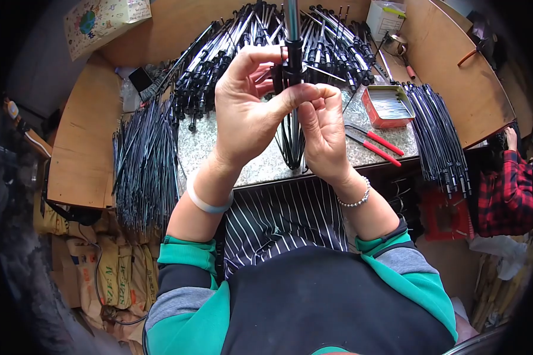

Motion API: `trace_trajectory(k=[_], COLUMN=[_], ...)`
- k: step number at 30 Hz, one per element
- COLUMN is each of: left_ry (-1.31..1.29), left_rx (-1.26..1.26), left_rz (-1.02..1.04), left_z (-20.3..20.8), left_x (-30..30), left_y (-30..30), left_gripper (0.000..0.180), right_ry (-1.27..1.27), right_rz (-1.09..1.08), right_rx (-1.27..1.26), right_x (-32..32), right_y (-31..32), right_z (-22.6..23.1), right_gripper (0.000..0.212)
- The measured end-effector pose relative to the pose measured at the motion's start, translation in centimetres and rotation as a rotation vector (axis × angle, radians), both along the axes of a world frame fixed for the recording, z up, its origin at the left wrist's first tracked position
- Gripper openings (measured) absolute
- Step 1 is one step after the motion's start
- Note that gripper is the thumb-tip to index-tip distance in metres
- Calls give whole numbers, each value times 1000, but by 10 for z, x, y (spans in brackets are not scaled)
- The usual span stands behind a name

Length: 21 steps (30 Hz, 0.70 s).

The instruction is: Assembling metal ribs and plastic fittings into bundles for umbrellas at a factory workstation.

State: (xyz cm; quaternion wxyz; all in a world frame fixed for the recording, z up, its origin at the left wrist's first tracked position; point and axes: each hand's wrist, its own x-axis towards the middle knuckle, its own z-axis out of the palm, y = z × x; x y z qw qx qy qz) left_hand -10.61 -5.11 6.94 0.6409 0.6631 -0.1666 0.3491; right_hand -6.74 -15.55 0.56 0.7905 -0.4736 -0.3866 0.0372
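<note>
An umbrella frame [294, 56] stands upright in front of me, its metal shaft rising past the top of the view and its dark ribs folded together below. My left hand [240, 115] is closed around its black hub, with the thumb reaching across the front. Close beside the hub, my right hand [327, 139] holds thumb and forefinger pinched together; what lies between them is hidden. A thin metal wire [327, 73] juts out to the right of the hub, just above the right fingers.
Pliers with red handles [382, 148] lie right on the speckled tabletop [204, 148], by a red box [391, 123] of thin wires. Umbrella frames [219, 65] are heaped behind; rib bundles hang left [145, 160] and right [438, 136]. Wooden panels [80, 142] surround the table. Another person's plaid sleeve [509, 189] shows right.
</note>
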Motion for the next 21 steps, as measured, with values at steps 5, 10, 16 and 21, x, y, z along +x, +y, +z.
trace_trajectory(k=[5, 10, 16, 21], left_ry=[-78, -40, -92, -70], left_rx=[-30, -86, -24, -26], left_rz=[76, -71, -178, -219], left_z=[-3, -3, 2, 2], left_x=[-3, -4, -11, -7], left_y=[-1, 10, 14, 13], left_gripper=[35, 31, 26, 24], right_ry=[30, 91, 220, 240], right_rz=[-43, 133, 403, 430], right_rx=[105, 190, 173, 160], right_x=[-5, 2, 22, 25], right_y=[3, -6, -15, -18], right_z=[3, 2, 4, 3], right_gripper=[21, 20, 17, 18])
